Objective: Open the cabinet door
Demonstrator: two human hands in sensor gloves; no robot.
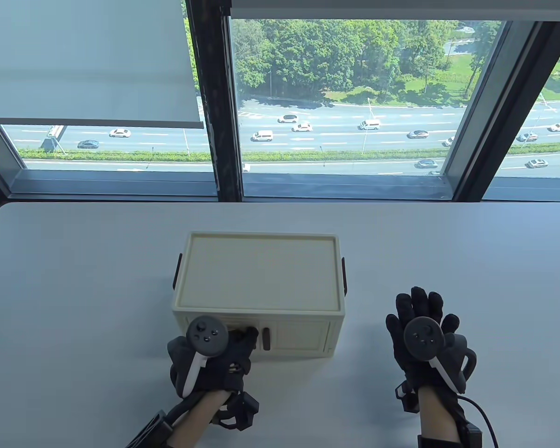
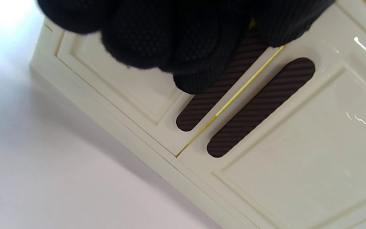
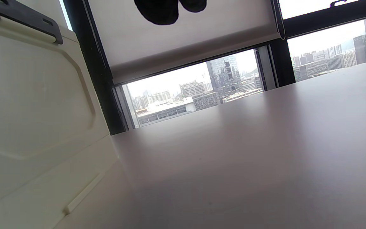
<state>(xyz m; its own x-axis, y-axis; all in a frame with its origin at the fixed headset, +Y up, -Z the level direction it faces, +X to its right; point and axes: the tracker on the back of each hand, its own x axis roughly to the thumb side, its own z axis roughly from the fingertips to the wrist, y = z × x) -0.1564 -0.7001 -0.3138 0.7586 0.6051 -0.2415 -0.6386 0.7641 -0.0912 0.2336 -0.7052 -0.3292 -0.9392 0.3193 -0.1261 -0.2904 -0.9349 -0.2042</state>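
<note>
Because the cabinet (image 1: 259, 298) sits mid-table with its two doors facing the near edge, reachable straight from the front without turning it. Left hand (image 1: 210, 357) brought up against the left door (image 2: 122, 92), fingers (image 2: 192, 63) curled down over the upper end of that door's dark handle strip (image 2: 202, 108), right beside the seam where the doors meet. Probably placed there because the doors hinge at the outer edges, so a pull near the centre gives the most leverage. Whether the fingertips are hooked behind the strip or only pressed on it: cannot tell, since the glove hides the contact. Seam narrow and even in the left wrist view, so door judged shut, pull not yet begun. Right door's handle strip (image 2: 260, 106) untouched.

Right hand (image 1: 424, 343) lying flat on the table (image 1: 74, 289), well to the right of the cabinet, fingers spread and holding nothing; seemingly parked out of the swing path. Worth watching: a light box like this may slide toward the puller rather than open, with nothing bracing it.
</note>
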